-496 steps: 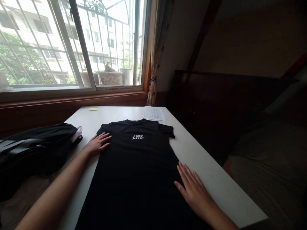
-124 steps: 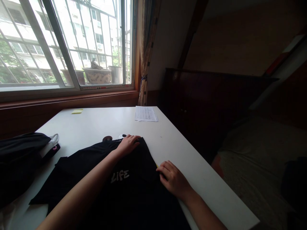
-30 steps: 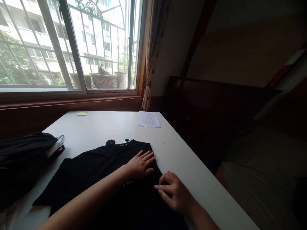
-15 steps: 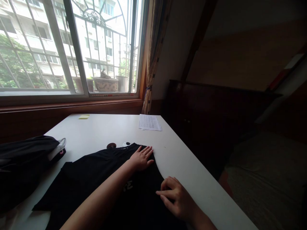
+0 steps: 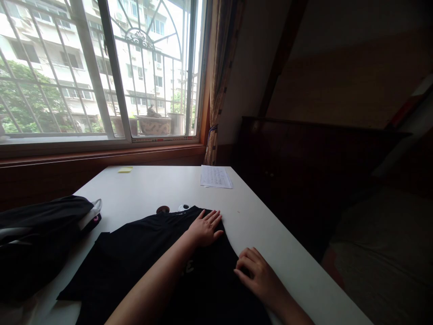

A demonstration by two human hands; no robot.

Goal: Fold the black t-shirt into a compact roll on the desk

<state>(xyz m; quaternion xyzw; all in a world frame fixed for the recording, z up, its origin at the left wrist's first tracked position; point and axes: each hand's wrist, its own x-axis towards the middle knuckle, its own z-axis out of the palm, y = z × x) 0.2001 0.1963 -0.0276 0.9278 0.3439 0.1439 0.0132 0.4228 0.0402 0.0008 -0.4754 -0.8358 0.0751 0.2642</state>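
Note:
A black shirt [image 5: 135,243] with small pale lettering lies spread on the white table [image 5: 270,239]. My left hand [image 5: 205,229] rests flat on its upper right part, fingers spread toward the far edge; my forearm crosses the cloth. At the shirt's right edge is my right hand [image 5: 255,273], its fingers curled with the thumb near them. Whether cloth is between those fingertips is too small to tell. Two small round objects, one brown [image 5: 163,210] and one white and black [image 5: 184,207], sit just beyond the collar.
A dark pile of cloth [image 5: 43,234] with white parts lies at the left. Printed papers [image 5: 216,176] and a yellow note [image 5: 125,169] are near the table's far edge. Behind stand a barred window [image 5: 152,90] and a tied curtain [image 5: 213,131].
The view has shifted slightly, so everything sits a little further right. My right hand's fingers have curled in more; my left hand stays flat on the shirt.

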